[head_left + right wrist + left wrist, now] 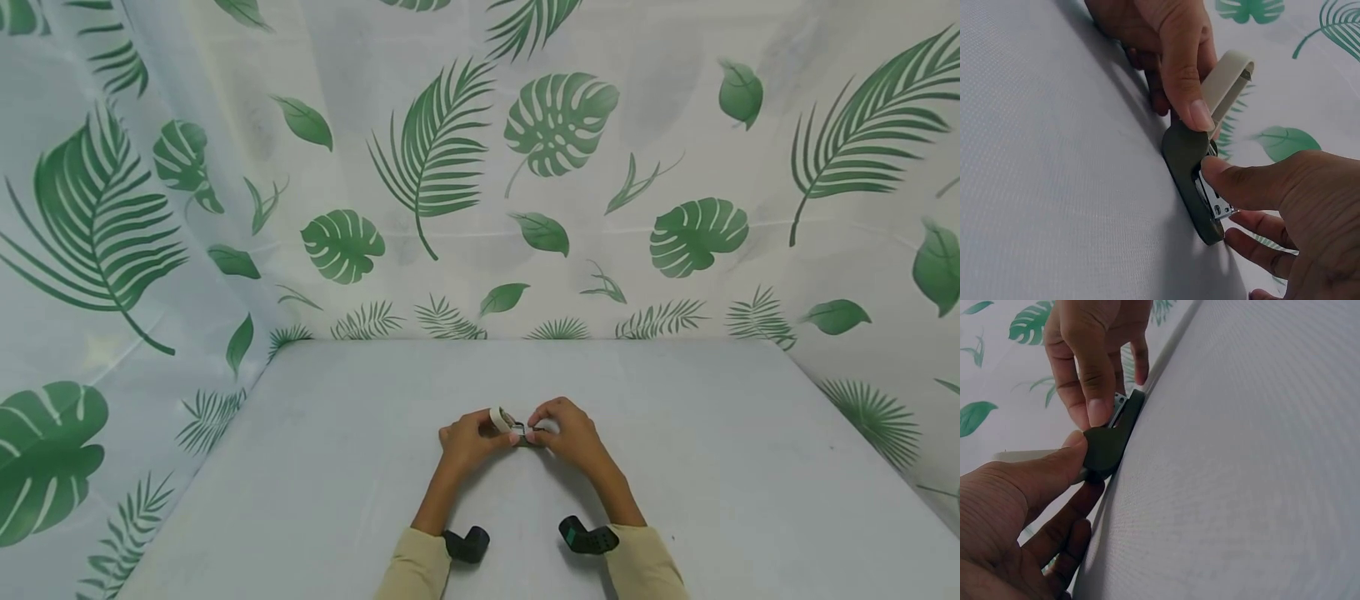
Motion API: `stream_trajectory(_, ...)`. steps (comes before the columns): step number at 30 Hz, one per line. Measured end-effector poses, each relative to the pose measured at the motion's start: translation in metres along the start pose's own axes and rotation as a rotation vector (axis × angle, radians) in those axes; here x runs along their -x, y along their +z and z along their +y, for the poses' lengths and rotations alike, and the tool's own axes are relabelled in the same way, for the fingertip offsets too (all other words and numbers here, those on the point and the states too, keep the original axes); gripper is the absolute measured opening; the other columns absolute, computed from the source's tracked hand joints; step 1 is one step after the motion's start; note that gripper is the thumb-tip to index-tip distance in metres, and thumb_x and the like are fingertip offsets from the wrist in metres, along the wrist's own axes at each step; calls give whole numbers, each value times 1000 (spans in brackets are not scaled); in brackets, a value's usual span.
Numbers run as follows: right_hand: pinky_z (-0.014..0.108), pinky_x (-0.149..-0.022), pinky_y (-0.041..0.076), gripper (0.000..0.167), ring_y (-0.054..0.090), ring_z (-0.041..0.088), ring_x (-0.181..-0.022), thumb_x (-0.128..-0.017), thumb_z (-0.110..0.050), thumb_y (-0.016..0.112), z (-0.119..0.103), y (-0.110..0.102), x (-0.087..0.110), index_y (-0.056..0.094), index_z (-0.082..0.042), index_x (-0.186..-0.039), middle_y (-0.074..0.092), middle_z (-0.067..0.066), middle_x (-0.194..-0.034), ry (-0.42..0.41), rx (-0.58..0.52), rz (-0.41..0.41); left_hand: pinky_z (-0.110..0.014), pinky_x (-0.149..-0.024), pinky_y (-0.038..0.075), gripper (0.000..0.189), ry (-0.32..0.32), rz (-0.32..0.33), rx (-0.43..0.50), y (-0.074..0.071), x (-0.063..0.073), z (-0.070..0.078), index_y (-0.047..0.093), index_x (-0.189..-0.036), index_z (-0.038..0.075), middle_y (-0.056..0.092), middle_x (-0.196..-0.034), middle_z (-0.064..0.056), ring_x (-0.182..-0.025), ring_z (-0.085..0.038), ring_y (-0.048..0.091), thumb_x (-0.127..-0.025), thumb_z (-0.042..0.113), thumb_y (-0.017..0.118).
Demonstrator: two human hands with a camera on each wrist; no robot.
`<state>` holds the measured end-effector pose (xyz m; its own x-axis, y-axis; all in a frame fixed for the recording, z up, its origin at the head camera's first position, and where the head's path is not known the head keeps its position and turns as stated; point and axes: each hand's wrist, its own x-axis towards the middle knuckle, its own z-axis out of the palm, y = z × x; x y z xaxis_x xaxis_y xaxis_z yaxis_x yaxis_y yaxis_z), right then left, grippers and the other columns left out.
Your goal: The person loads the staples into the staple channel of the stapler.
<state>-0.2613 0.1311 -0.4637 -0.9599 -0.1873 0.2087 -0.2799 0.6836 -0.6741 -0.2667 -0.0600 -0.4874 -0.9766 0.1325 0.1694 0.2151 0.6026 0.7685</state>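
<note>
A small stapler (1186,153) with a dark green base lies opened on the table at the middle front. Its cream top arm (1224,84) is swung far back, baring the metal staple magazine (1215,199). My left hand (471,442) grips the stapler at its hinge end, thumb on the side of the green base, as the left wrist view also shows. From the other side my right hand (573,435) pinches at the magazine, its thumb against the metal and its fingertips near the front end. Part of the magazine is hidden by the right thumb.
The white table (315,467) spreads around both hands. A white curtain (465,275) with green leaf prints stands along its back edge and sides. Black wrist devices, one on the left (468,545) and one on the right (587,536), sit by the cream sleeves.
</note>
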Motion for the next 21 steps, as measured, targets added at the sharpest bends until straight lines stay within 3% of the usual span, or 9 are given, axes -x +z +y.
stream_trajectory(6, 53, -93, 43, 8, 59, 32, -110, -83, -11, 76, 1, -1, 1, 71, -10, -89, 65, 11, -108, 18, -7, -27, -39, -74, 23, 26, 5, -4, -10, 0, 1, 0, 74, -92, 21, 75, -88, 3, -85, -18, 64, -77, 41, 80)
stream_trajectory(11, 55, -93, 44, 5, 61, 35, -108, -88, -12, 71, 1, -1, 0, 72, -7, -89, 66, 14, -106, -5, -6, 6, -39, -75, 23, 25, 6, 0, -2, -2, 1, 1, 74, -93, 22, 75, -89, 3, -86, -18, 65, -77, 41, 81)
stream_trajectory(21, 52, -82, 44, 7, 62, 30, -105, -85, -18, 74, -3, 4, -7, 74, -13, -80, 68, 9, -103, 123, 81, 7, -39, -73, 23, 26, 0, -3, -21, -1, 2, 2, 74, -94, 22, 75, -88, 3, -86, -19, 64, -78, 41, 80)
